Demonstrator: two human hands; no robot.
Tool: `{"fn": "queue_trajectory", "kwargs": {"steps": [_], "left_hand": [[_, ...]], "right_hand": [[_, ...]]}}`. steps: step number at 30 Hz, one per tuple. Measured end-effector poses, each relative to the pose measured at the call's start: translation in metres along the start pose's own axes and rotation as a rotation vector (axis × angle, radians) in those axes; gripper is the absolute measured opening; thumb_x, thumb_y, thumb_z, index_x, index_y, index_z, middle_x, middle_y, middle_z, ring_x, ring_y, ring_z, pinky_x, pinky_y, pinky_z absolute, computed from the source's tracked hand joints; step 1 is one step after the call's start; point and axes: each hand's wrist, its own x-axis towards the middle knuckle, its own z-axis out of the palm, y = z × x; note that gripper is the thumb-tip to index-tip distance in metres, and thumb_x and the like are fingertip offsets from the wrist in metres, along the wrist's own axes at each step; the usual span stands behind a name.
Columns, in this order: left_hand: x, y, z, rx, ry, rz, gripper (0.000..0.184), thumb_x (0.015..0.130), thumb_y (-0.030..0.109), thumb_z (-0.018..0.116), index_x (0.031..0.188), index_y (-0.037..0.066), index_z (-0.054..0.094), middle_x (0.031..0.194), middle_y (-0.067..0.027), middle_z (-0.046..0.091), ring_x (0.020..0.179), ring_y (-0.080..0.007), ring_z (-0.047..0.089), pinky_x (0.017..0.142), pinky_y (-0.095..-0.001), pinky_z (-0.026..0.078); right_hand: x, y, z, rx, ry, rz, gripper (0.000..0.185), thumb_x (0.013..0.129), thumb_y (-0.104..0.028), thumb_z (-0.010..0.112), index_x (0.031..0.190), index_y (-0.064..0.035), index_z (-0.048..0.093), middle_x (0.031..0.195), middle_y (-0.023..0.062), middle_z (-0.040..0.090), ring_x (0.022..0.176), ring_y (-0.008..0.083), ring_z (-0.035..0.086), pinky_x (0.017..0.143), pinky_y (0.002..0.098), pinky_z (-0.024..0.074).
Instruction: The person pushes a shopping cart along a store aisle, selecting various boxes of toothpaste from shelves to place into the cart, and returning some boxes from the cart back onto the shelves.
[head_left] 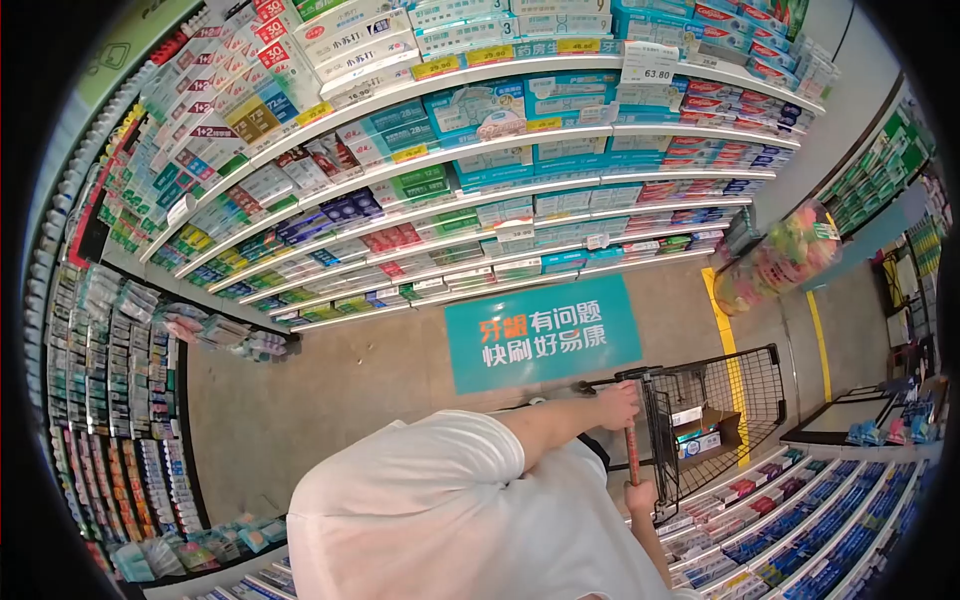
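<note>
My left hand (pixel 618 404) is wrapped round the upper end of the red handle (pixel 632 452) of a black wire shopping cart (pixel 768 405). Lower on the same handle, my right hand (pixel 641 496) is closed round it. Inside the cart sits an open cardboard box (pixel 722 428) with several small packages (pixel 697 440) in it. White sleeves cover both upper arms.
Long shelves (pixel 400 215) of toothpaste boxes curve across the top. More stocked shelves (pixel 800 510) run close beside the cart at the lower right. A teal floor sign (pixel 543 333) lies ahead, with yellow floor strips (pixel 727 330) and a colourful round display (pixel 785 255) beyond.
</note>
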Motion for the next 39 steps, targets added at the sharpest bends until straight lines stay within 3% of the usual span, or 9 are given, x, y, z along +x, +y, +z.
{"fn": "queue_trajectory", "kwargs": {"steps": [4,12,13,16,20,22,32,39], "left_hand": [[-0.010,-0.004,-0.003,0.050,-0.018,0.005,0.040,0.096,0.051,0.066,0.107,0.014,0.078,0.119,-0.0110,0.070,0.134,-0.0340,0.055,0.129,-0.0539,0.025],[-0.025,-0.007,-0.024,0.109,-0.278,-0.088,0.050,0.105,0.053,0.054,0.132,0.015,0.072,0.136,-0.0165,0.066,0.145,-0.0352,0.047,0.133,-0.0544,0.017],[-0.032,-0.009,-0.020,0.081,-0.159,-0.073,0.047,0.101,0.052,0.061,0.118,0.012,0.076,0.128,-0.0181,0.068,0.140,-0.0393,0.052,0.130,-0.0554,0.025],[-0.044,-0.014,-0.010,0.115,-0.124,-0.089,0.046,0.101,0.052,0.061,0.117,0.012,0.076,0.133,-0.0202,0.067,0.144,-0.0410,0.049,0.131,-0.0556,0.023],[-0.065,-0.022,-0.006,0.107,-0.065,-0.105,0.045,0.101,0.052,0.062,0.117,0.013,0.077,0.137,-0.0221,0.066,0.148,-0.0429,0.047,0.132,-0.0565,0.021],[-0.075,-0.019,-0.008,0.147,-0.189,-0.143,0.047,0.102,0.055,0.060,0.124,0.016,0.076,0.146,-0.0221,0.063,0.155,-0.0445,0.039,0.134,-0.0579,0.013],[-0.166,-0.018,-0.015,0.176,-0.156,-0.220,0.046,0.101,0.055,0.062,0.124,0.017,0.076,0.141,-0.0193,0.065,0.152,-0.0429,0.043,0.134,-0.0581,0.015],[-0.233,-0.021,-0.043,0.051,-0.203,-0.248,0.042,0.102,0.050,0.063,0.126,0.018,0.076,0.145,-0.0209,0.061,0.156,-0.0428,0.036,0.134,-0.0567,0.013]], "right_hand": [[-0.005,-0.010,0.006,-0.067,0.047,0.037,0.036,0.082,-0.029,0.079,0.091,0.0056,0.077,0.090,0.0328,0.074,0.094,0.0484,0.075,0.084,0.0526,0.0591],[-0.026,-0.043,-0.008,-0.081,-0.033,0.066,0.039,0.084,-0.031,0.078,0.105,0.0026,0.079,0.101,0.0310,0.076,0.102,0.0473,0.075,0.090,0.0533,0.0591],[-0.023,-0.041,-0.003,-0.096,-0.029,0.051,0.039,0.084,-0.030,0.078,0.105,0.0020,0.080,0.101,0.0306,0.076,0.102,0.0472,0.075,0.090,0.0533,0.0592],[-0.024,-0.043,0.006,-0.109,-0.022,0.006,0.038,0.084,-0.030,0.078,0.104,0.0020,0.080,0.101,0.0309,0.076,0.102,0.0472,0.075,0.090,0.0534,0.0592],[-0.030,-0.051,0.023,-0.130,-0.008,-0.009,0.039,0.083,-0.030,0.078,0.103,0.0029,0.079,0.102,0.0316,0.076,0.102,0.0477,0.075,0.089,0.0542,0.0596],[-0.034,-0.053,0.033,-0.135,0.000,-0.035,0.041,0.082,-0.032,0.078,0.104,0.0031,0.080,0.102,0.0318,0.076,0.102,0.0477,0.076,0.089,0.0551,0.0601],[-0.077,-0.070,0.090,-0.127,0.010,-0.086,0.038,0.084,-0.028,0.076,0.099,0.0072,0.077,0.096,0.0350,0.074,0.100,0.0498,0.074,0.089,0.0536,0.0585],[-0.126,-0.102,0.119,-0.147,0.006,-0.077,0.042,0.082,-0.035,0.076,0.100,0.0029,0.079,0.104,0.0310,0.076,0.104,0.0480,0.074,0.093,0.0543,0.0595]]}}
